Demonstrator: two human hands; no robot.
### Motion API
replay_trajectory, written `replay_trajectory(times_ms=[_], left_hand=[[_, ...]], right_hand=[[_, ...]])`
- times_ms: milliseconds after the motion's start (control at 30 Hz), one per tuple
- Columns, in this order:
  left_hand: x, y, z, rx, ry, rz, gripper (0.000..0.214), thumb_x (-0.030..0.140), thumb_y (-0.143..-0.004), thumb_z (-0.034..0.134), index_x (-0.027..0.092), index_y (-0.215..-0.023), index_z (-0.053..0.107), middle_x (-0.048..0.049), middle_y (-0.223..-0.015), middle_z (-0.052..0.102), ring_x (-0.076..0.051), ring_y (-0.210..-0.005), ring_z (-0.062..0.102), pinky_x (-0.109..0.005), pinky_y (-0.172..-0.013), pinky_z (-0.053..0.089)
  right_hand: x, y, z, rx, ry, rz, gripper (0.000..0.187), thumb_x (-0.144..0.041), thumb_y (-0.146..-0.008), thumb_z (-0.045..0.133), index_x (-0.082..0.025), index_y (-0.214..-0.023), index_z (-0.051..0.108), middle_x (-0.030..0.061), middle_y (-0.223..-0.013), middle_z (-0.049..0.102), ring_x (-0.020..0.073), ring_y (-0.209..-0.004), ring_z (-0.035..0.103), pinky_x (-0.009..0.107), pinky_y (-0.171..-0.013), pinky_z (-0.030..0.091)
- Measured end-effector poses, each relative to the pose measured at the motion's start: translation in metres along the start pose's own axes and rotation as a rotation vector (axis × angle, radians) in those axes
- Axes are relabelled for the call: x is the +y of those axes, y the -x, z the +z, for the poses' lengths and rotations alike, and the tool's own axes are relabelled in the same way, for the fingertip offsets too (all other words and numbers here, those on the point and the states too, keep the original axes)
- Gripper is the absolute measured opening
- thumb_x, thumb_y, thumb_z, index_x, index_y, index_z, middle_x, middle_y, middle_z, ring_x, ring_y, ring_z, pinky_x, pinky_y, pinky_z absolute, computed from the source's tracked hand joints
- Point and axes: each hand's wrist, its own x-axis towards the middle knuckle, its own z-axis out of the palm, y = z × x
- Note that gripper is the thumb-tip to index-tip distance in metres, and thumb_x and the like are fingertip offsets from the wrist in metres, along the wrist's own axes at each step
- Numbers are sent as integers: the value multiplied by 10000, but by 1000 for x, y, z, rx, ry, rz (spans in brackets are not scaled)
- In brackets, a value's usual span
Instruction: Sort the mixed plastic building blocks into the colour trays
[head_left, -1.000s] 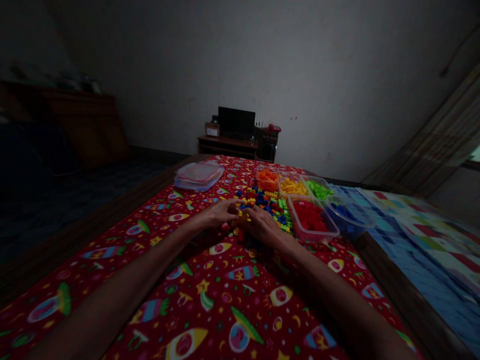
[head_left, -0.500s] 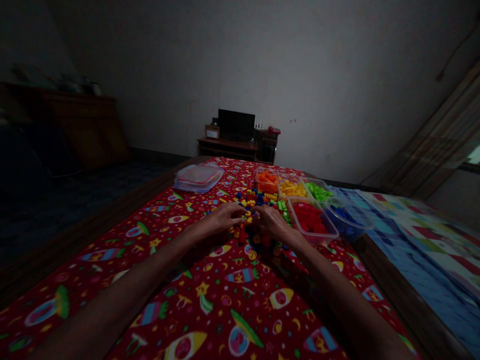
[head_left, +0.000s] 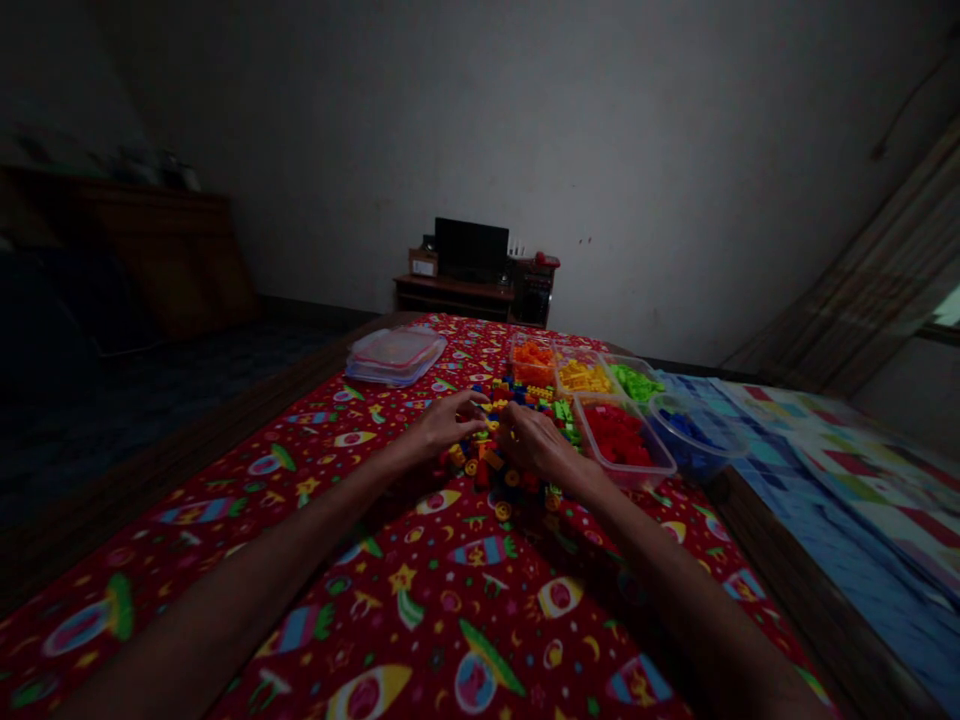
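Observation:
A mixed pile of small plastic building blocks [head_left: 491, 462] in yellow, red, blue, orange and green lies on the red patterned cloth [head_left: 480, 580]. My left hand [head_left: 444, 424] is over the pile's left side, its thumb and fingers apart, with no block visible in it. Over the middle, my right hand [head_left: 531, 438] has its fingers curled down and pressed together. Its fingertips are among the blocks, and whatever they hold is hidden. Several round yellow wheel-like pieces show at the pile's near edge.
Clear containers hold sorted blocks: orange [head_left: 533, 362], yellow [head_left: 583, 376], green [head_left: 634, 382], red [head_left: 619, 438] and blue [head_left: 694, 432]. Stacked plastic lids [head_left: 395, 355] lie at the far left of the cloth. A wooden edge [head_left: 795, 590] runs along the right side, beside a bed [head_left: 847, 500].
My left hand has moved slightly left and up, its fingers still apart. My right hand has shifted a little left, its fingers curling further down over the blocks.

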Motion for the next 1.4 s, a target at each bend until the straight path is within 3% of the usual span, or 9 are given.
replay_trajectory(times_ms=[133,267,467,567,700,833,933,1167,1400], left_hand=[[7,-1,7,-12,271,-104,550,393,-651,654,142,-1124,527,-27,-809,676,-201,-798,644,-303,-702,498],[7,0,12,-32,337,-145,602,429,-632,671,137,-1138,527,-21,-768,678,-194,-737,647,-300,-662,501],[12,1,-1,48,31,-25,430,491,-744,553,157,-998,647,-61,-914,701,-217,-821,642,-318,-731,507],[4,0,-17,131,-157,13,361,452,-773,510,175,-923,686,-52,-922,713,-225,-857,637,-320,-797,490],[-16,-3,-34,212,-231,-67,349,396,-761,478,169,-924,687,-60,-902,722,-236,-844,643,-324,-782,496],[-36,-3,-39,187,-296,-84,360,381,-750,471,169,-950,683,-75,-936,718,-245,-869,643,-318,-764,502],[-48,-3,-39,148,-389,-74,333,366,-726,503,191,-943,687,-75,-981,715,-252,-931,625,-322,-820,487],[-60,-3,-35,77,-433,-123,358,348,-705,529,191,-994,671,-84,-1050,697,-270,-1023,599,-348,-914,447],[-42,-2,-30,-43,-321,-81,425,380,-722,526,157,-1057,661,-109,-1093,684,-274,-1014,616,-346,-886,470]], right_hand=[[-1,-7,7,44,-29,-35,199,-213,-892,474,-147,-1079,449,77,-901,597,134,-726,502,225,-605,335],[-6,-11,9,27,15,1,79,-196,-910,434,-161,-896,504,24,-744,580,95,-603,440,213,-549,266],[0,-3,-7,3,0,44,124,-175,-891,424,-146,-848,537,-9,-653,542,78,-539,376,210,-526,249],[21,-4,-26,1,63,173,147,-211,-874,461,-145,-815,578,-3,-622,545,84,-525,395,213,-521,264],[73,-28,-61,39,239,371,160,-196,-844,496,-124,-816,636,54,-698,621,114,-594,503,217,-556,327],[122,-60,-94,14,401,602,213,-205,-867,503,-72,-919,661,140,-791,672,163,-705,601,239,-643,403],[132,-69,-108,-4,385,635,273,-248,-870,531,-57,-1026,648,171,-854,685,188,-779,635,259,-703,436],[78,-36,-85,93,84,513,255,-238,-881,461,-121,-955,676,87,-758,689,143,-659,630,234,-618,455],[8,-17,-39,-126,52,288,167,-114,-805,516,-154,-838,674,38,-696,649,113,-601,554,210,-552,356]])
